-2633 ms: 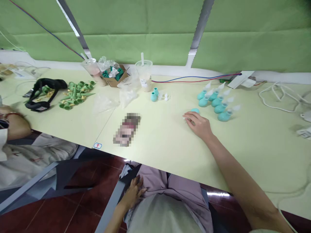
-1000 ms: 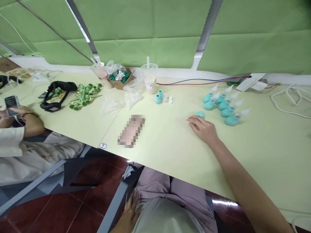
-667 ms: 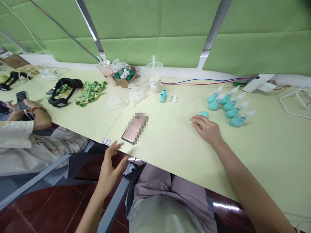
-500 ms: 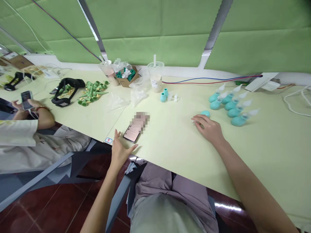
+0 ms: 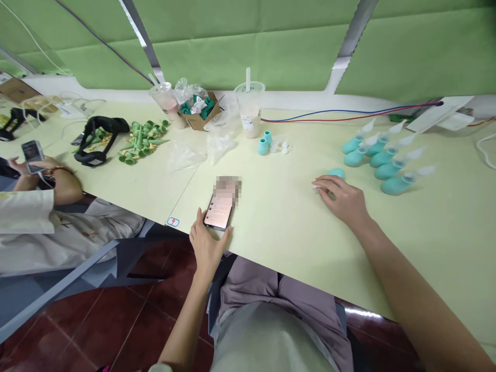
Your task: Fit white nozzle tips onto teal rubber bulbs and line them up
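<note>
My left hand (image 5: pixel 209 245) is around the lower end of a smartphone (image 5: pixel 219 212) lying lit on the table, fingers at its left edge and thumb by its lower right corner. Part of the screen is blurred out. My right hand (image 5: pixel 344 199) rests on the table with fingertips pinched on a small white piece (image 5: pixel 318 186), mostly covered by the fingers. Just behind these fingers lies a turquoise squeeze bulb (image 5: pixel 336 173), partly hidden. Further right, several turquoise bulbs with clear pointed nozzles (image 5: pixel 397 183) lie in two rows.
Two open turquoise bulbs (image 5: pixel 263 146) and small white pieces (image 5: pixel 285 148) lie near a drink cup (image 5: pixel 248 111). Plastic bags (image 5: pixel 220 147), a carton (image 5: pixel 199 120), green cone-shaped parts (image 5: pixel 141 142) and a black headset (image 5: pixel 96 139) are leftward. A seated person (image 5: pixel 58 178) holds a phone.
My left hand has moved right and closed in on the phone, which has turned slightly more upright and shifted right. My right hand keeps its pinch by the bulb. The view has shifted slightly.
</note>
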A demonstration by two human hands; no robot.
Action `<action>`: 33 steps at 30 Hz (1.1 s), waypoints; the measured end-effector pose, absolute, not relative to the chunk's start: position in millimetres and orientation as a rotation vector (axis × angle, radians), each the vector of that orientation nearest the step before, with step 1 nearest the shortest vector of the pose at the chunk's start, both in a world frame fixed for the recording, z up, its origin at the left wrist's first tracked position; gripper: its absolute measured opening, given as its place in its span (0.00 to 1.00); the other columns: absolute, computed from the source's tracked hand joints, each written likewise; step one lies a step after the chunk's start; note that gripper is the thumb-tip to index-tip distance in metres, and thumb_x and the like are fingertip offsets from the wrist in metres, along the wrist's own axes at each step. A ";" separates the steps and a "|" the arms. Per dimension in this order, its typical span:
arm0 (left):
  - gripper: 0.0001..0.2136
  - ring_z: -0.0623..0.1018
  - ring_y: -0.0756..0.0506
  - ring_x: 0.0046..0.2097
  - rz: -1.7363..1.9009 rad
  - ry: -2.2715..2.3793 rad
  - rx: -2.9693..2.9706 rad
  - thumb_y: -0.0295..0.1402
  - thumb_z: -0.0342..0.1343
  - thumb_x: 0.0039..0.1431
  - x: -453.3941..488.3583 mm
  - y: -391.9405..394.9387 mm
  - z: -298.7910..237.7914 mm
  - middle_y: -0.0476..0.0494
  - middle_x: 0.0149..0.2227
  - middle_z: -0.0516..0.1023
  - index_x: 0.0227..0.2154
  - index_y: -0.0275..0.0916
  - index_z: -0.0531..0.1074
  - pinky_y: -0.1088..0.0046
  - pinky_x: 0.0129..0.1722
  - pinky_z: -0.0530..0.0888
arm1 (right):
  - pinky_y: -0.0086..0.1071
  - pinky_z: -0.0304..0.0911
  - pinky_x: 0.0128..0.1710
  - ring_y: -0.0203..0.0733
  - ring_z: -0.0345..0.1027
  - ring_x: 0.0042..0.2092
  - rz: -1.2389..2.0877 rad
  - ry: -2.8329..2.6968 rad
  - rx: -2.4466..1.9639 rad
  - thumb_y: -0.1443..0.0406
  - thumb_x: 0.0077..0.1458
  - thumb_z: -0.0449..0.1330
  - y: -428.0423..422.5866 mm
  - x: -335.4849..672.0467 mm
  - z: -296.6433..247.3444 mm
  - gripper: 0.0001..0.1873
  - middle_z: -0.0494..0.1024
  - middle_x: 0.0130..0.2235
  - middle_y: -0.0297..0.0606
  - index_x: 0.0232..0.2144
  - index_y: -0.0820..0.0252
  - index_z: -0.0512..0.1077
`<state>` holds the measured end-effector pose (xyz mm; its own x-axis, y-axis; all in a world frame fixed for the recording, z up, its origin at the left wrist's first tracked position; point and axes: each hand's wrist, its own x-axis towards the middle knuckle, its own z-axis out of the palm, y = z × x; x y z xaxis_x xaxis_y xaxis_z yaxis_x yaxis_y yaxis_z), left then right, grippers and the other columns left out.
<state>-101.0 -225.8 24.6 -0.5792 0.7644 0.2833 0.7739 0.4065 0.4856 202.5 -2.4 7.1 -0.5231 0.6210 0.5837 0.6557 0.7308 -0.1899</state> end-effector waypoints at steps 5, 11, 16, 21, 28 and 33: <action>0.37 0.56 0.35 0.63 -1.051 -2.521 -1.586 0.45 0.52 0.61 -106.2 -234.3 22.4 0.33 0.62 0.58 0.65 0.38 0.39 0.52 0.60 0.54 | 0.30 0.67 0.37 0.39 0.73 0.42 -0.039 -2.291 -0.962 0.67 0.58 0.54 -2.2 203.1 6.2 0.14 0.76 0.46 0.34 0.45 0.50 0.72; 0.29 0.57 0.40 0.64 -1.020 -2.393 -1.747 0.41 0.45 0.66 -125.2 -234.0 21.6 0.34 0.59 0.64 0.64 0.38 0.42 0.52 0.63 0.45 | 0.32 0.66 0.37 0.40 0.73 0.42 -0.048 -2.284 -0.981 0.67 0.58 0.55 -2.2 201.9 7.7 0.12 0.77 0.45 0.34 0.44 0.51 0.73; 0.26 0.60 0.41 0.63 -1.052 -2.423 -1.715 0.41 0.43 0.67 -125.6 -236.2 17.8 0.35 0.57 0.67 0.63 0.37 0.45 0.52 0.64 0.42 | 0.31 0.67 0.36 0.39 0.73 0.39 -0.024 -2.267 -0.985 0.66 0.58 0.55 -0.6 202.4 7.0 0.11 0.77 0.45 0.34 0.43 0.51 0.73; 0.23 0.64 0.41 0.61 -1.029 -2.428 -1.755 0.44 0.42 0.66 -123.9 -240.0 19.0 0.37 0.56 0.69 0.60 0.39 0.51 0.50 0.64 0.39 | 0.32 0.67 0.35 0.38 0.73 0.37 -0.011 -2.259 -0.999 0.66 0.59 0.55 0.3 202.9 6.2 0.11 0.77 0.45 0.34 0.42 0.51 0.74; 0.22 0.63 0.41 0.61 -0.998 -2.375 -1.812 0.42 0.42 0.66 -120.3 -244.2 21.4 0.39 0.55 0.70 0.59 0.41 0.54 0.49 0.64 0.39 | 0.31 0.67 0.34 0.38 0.73 0.38 0.008 -2.267 -1.009 0.65 0.59 0.54 0.2 202.1 7.1 0.12 0.77 0.45 0.35 0.43 0.51 0.74; 0.21 0.64 0.41 0.59 -0.955 -2.354 -1.787 0.43 0.42 0.66 -119.2 -244.8 19.6 0.39 0.55 0.70 0.59 0.41 0.55 0.49 0.64 0.39 | 0.31 0.67 0.34 0.38 0.73 0.39 0.014 -2.266 -1.008 0.65 0.59 0.54 -0.1 201.8 7.6 0.11 0.77 0.45 0.35 0.42 0.51 0.74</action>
